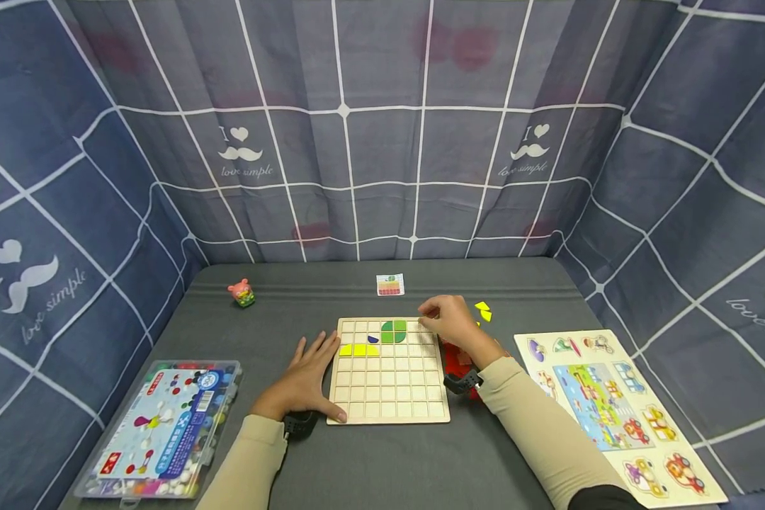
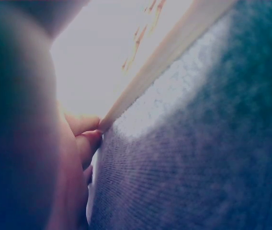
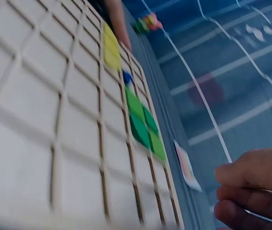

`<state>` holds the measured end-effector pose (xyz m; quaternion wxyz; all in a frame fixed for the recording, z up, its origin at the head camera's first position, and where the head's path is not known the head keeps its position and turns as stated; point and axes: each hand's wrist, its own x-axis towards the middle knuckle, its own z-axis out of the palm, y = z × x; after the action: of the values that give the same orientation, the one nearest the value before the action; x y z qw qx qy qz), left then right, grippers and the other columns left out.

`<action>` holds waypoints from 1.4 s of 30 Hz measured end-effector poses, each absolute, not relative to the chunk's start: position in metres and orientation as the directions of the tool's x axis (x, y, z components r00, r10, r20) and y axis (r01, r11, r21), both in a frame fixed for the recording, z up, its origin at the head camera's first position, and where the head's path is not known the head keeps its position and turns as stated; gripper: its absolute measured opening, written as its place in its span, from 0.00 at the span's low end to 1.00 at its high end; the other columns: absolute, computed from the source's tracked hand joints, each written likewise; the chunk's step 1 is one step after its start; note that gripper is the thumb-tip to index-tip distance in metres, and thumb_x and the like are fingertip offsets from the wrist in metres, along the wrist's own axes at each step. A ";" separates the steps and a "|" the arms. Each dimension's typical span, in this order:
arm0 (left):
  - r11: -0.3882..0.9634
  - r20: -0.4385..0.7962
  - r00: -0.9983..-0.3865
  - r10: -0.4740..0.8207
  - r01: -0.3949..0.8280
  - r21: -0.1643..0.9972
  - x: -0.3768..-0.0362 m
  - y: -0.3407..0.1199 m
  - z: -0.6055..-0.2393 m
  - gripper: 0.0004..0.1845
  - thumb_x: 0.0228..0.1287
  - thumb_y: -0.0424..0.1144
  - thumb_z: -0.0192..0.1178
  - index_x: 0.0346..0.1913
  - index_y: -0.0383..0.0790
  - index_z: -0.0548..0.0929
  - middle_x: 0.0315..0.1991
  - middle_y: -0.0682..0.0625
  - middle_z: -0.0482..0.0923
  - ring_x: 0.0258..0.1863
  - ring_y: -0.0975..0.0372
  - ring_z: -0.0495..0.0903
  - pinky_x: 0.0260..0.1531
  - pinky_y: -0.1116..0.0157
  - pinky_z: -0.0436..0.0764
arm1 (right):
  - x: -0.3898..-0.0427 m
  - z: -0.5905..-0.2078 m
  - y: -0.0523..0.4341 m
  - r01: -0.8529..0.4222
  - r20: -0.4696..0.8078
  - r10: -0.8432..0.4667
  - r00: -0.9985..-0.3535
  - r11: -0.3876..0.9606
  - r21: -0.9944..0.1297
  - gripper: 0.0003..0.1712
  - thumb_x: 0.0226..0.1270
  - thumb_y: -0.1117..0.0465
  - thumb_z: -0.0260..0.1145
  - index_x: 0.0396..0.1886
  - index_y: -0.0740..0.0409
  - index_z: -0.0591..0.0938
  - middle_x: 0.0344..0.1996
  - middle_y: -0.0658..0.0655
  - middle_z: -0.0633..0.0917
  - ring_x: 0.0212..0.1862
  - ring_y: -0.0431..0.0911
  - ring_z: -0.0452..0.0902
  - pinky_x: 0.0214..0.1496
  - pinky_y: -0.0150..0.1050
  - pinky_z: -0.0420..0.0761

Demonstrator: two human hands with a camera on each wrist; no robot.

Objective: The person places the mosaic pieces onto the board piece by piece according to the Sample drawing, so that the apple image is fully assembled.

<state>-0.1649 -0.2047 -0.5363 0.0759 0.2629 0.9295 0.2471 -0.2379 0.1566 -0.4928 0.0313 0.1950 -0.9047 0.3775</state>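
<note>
A wooden grid board (image 1: 389, 389) lies on the table, with three yellow squares (image 1: 359, 350), green pieces (image 1: 393, 331) forming a leaf-like shape and a small blue piece (image 1: 372, 339) on it. My left hand (image 1: 309, 379) rests along the board's left side, fingers spread, thumb at the lower left corner. In the left wrist view, its fingers (image 2: 85, 143) touch the board's edge. My right hand (image 1: 452, 324) is at the board's upper right corner. Its fingers (image 3: 248, 167) are bent in the right wrist view; whether something small is between them cannot be made out.
Yellow pieces (image 1: 483, 310) and red pieces (image 1: 457, 360) lie right of the board. A picture puzzle board (image 1: 529, 343) is at the right, a clear plastic case (image 1: 166, 425) at the left. Behind are a small card (image 1: 390, 285) and a pink figurine (image 1: 242, 292). Curtains (image 1: 382, 142) surround the table.
</note>
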 end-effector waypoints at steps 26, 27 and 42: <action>0.747 -0.020 -0.852 0.523 0.447 0.492 -0.165 -0.206 -0.538 0.86 0.24 0.80 0.79 0.85 0.35 0.51 0.85 0.41 0.44 0.83 0.45 0.40 0.76 0.39 0.30 | -0.267 -0.493 0.270 -0.233 0.167 -0.166 -0.972 0.781 -0.579 0.14 0.68 0.71 0.74 0.51 0.72 0.88 0.45 0.66 0.88 0.47 0.60 0.85 0.50 0.56 0.85; 0.747 -0.019 -0.852 0.523 0.448 0.492 -0.165 -0.206 -0.538 0.87 0.24 0.80 0.80 0.85 0.35 0.51 0.85 0.41 0.44 0.83 0.45 0.41 0.76 0.39 0.30 | -0.268 -0.494 0.271 -0.230 0.160 -0.168 -0.973 0.787 -0.572 0.14 0.68 0.71 0.73 0.52 0.71 0.88 0.46 0.66 0.88 0.47 0.60 0.85 0.51 0.56 0.85; 0.744 -0.007 -0.854 0.520 0.449 0.495 -0.164 -0.204 -0.535 0.86 0.24 0.79 0.80 0.85 0.35 0.52 0.85 0.40 0.44 0.83 0.44 0.41 0.76 0.38 0.30 | -0.273 -0.499 0.277 -0.195 0.098 -0.169 -0.981 0.828 -0.526 0.08 0.63 0.69 0.75 0.41 0.68 0.88 0.37 0.62 0.88 0.43 0.59 0.82 0.49 0.57 0.81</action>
<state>-0.1643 -0.2045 -0.5354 0.0724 0.2600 0.9310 0.2457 -0.2730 0.2770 -0.4987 0.0239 0.0951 -0.9558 0.2773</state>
